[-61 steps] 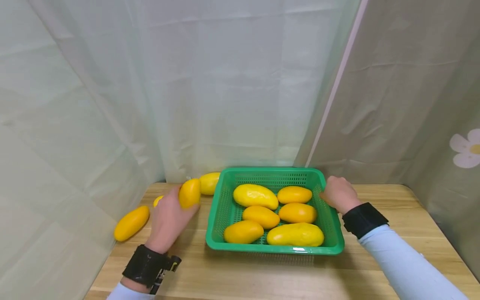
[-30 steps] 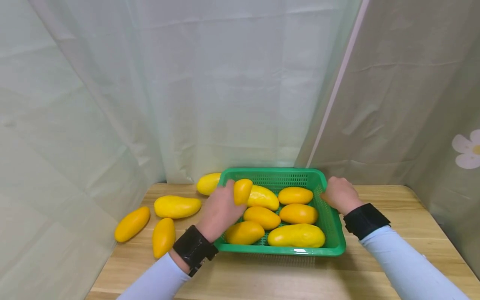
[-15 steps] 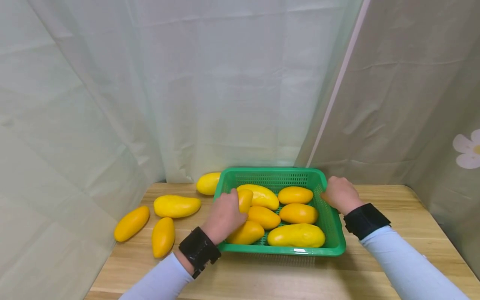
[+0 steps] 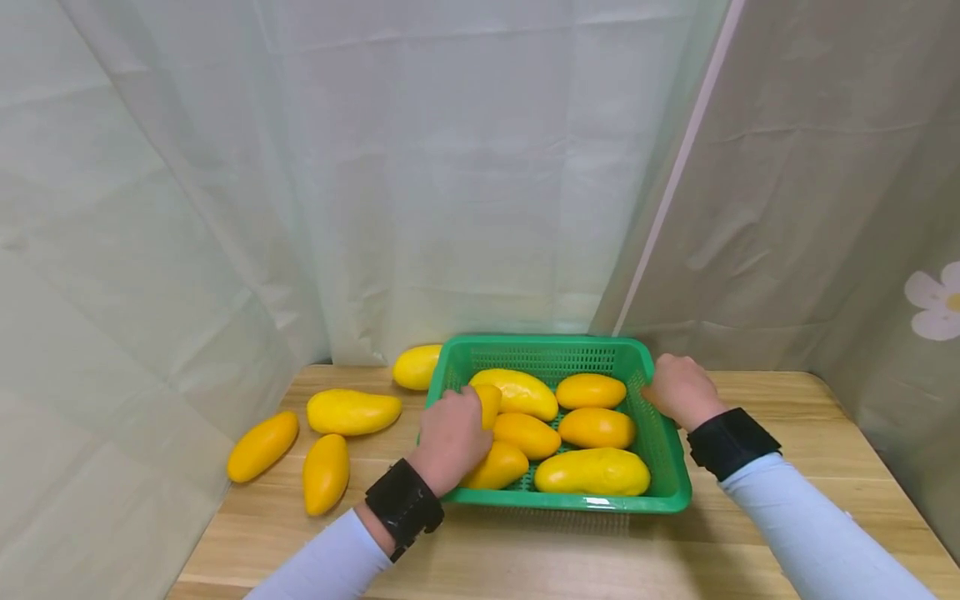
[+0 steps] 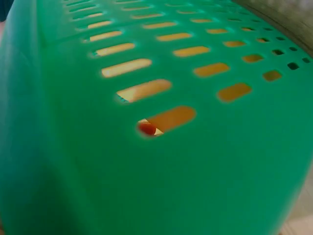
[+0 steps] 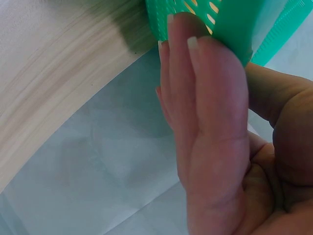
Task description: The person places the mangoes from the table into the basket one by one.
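Observation:
In the head view a green plastic basket [image 4: 562,502] holds several yellow mangoes, among them a long one [image 4: 592,472] at the front right. My left hand [image 4: 452,435] reaches over the basket's left rim and grips a mango [image 4: 489,402], largely hidden behind the fingers. That mango is low inside, close beside a mango [image 4: 527,435] lying in the middle. My right hand [image 4: 684,389] pinches the basket's right rim, its thumb on one side and fingers on the other in the right wrist view. Slotted green basket wall [image 5: 176,166] fills the left wrist view, yellow showing through.
Left of the basket, on the wooden table [image 4: 540,554], lie a yellow mango [image 4: 354,412], an orange-yellow one [image 4: 326,475] and another [image 4: 262,447] near the left edge. One more mango [image 4: 417,367] sits behind, against the basket. Pale curtains [image 4: 480,183] hang close around the table.
My left hand has carried a mango from the table rightward over the rim and lowered it into the basket's left side. My right hand keeps its hold on the rim.

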Motion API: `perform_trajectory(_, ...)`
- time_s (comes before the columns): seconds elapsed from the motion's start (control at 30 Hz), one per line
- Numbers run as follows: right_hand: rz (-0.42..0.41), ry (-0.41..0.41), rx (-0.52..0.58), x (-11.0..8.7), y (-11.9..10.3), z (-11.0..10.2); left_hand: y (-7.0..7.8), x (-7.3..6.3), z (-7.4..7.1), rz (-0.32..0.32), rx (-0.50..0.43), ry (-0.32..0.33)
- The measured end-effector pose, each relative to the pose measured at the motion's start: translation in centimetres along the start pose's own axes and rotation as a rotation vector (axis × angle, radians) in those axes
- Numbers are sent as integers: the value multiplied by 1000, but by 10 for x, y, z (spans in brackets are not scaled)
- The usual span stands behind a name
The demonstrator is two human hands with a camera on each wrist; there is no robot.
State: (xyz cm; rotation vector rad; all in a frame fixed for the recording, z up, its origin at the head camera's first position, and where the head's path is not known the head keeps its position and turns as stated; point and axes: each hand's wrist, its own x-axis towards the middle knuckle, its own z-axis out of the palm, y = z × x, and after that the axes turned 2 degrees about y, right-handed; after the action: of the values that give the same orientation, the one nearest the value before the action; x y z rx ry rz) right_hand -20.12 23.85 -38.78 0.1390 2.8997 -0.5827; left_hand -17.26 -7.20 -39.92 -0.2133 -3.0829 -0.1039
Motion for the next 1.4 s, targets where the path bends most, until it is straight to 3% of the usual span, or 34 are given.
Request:
perform_trajectory(0.3, -25, 14, -21, 1, 0, -1, 0, -2, 1, 17, 57, 8)
perform_trajectory(0.53, -20, 12, -20, 1, 1, -1, 2, -5, -6, -7, 69, -20)
perform_trajectory(0.77, -13, 2, -4, -1, 1, -1, -4, -14, -27, -9, 3, 63)
perform_trajectory(0.97, -27, 15, -14, -1, 0, -1, -34, -23, -50, -60, -83, 194)
perform_trajectory(1.17, -27, 6, -9, -1, -1, -2, -79, -32, -60, -185, -136, 272)
perform_trajectory(1.27, -17, -4, -10, -1, -1, -2, -99, -37, -58, -236, -140, 254)
perform_trajectory(1.4, -9, -13, -8, -2, -1, -2, -122, -45, -47, -299, -155, 172)
